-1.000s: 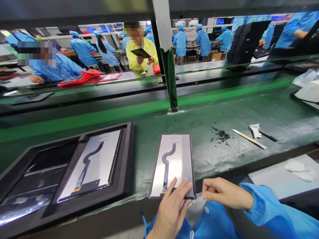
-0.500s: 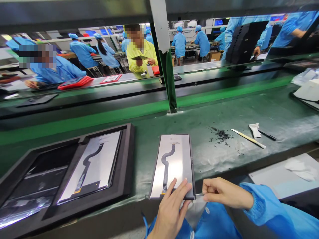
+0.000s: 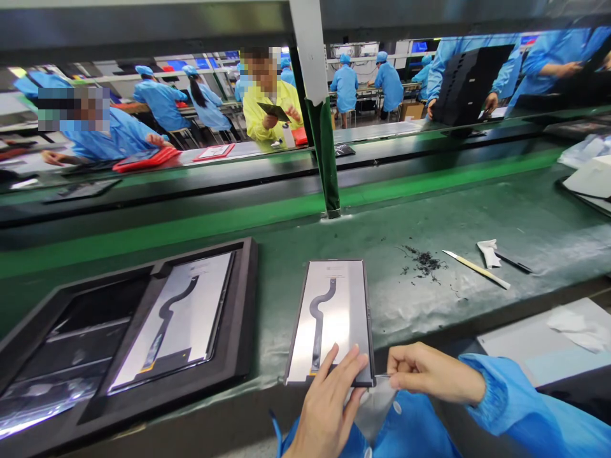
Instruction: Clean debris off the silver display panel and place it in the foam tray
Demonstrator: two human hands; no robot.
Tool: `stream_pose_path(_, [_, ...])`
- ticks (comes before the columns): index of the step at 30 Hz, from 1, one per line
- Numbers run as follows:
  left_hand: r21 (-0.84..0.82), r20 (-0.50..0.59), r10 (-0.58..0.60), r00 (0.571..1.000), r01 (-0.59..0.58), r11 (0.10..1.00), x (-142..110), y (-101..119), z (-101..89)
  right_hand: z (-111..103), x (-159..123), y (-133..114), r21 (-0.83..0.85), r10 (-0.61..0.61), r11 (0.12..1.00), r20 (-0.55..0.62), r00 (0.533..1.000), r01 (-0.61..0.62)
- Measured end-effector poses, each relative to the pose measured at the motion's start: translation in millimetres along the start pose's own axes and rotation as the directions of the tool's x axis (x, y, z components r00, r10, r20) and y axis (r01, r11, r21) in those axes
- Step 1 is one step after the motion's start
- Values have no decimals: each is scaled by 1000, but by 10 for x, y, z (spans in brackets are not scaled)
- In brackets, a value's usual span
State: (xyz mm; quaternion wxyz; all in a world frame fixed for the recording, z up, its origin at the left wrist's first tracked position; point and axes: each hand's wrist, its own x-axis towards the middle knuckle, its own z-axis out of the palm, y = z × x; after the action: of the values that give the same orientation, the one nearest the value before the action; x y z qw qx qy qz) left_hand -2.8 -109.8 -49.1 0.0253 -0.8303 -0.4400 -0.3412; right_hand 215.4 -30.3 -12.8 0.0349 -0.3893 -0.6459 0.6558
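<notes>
Shows, along the left front edge of the green surface (image 3: 281, 273), a dark foam tray (image 3: 241, 324) with a second screen (image 3: 200, 305) in its right compartment (shiny plastic (image 3: 52, 407) in the left one). Further right, has the screen (image 3: 341, 318) flat at the surface's front edge, ribbon side up, apart from the tray. Presses near its front right corner with the left hand (image 3: 329, 397), fingers spread, not clenched. Just off that corner, pinches a thin sliver (image 3: 383, 376) in the right hand (image 3: 424, 369) (film or tool, cannot tell). Differs barely at either hand from a second ago; suggests a slow, careful stage, with the screen pinned against sliding. Toward the surface's right edge, shows black scraps (image 3: 424, 262), a yellow pointed tool (image 3: 477, 270), then tissue (image 3: 489, 252) against a black pen (image 3: 514, 261), all unmoved.
</notes>
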Motion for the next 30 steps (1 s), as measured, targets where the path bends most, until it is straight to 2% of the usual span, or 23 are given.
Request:
stream_pose_path(3, [-4, -4, 9, 1000, -9, 1000, -6, 2, 5, -7, -5, -14, 18, -12, 1000, 45, 999, 11])
stream_pose_path(9, [-14, -1, -12, 1000, 12, 1000, -29, -8, 12, -9, -24, -19, -108, -7, 994, -27, 1000, 4])
stream_pose_path(12, [-18, -7, -7, 1000, 7, 1000, -29, -14, 18, -6, -24, -10, -27, 22, 999, -20, 1000, -23])
stream_pose_path(15, [-20, -1, -4, 1000, 4, 1000, -25, -15, 20, -17, -23, -3, 52, -3, 999, 31, 1000, 1])
stream_pose_path(21, [-16, -9, -15, 1000, 15, 1000, -15, -11, 15, -11, -27, -2, -104, -28, 994, -17, 999, 26])
stream_pose_path(27, [-33, -11, -13, 1000, 13, 999, -17, -4, 3, -14, -20, -40, 4, 15, 1000, 27, 1000, -15])
stream_pose_path(30, [-25, -16, -10, 1000, 9, 1000, -4, -2, 0, -40, -20, -77, -80, -7, 997, 27, 1000, 9])
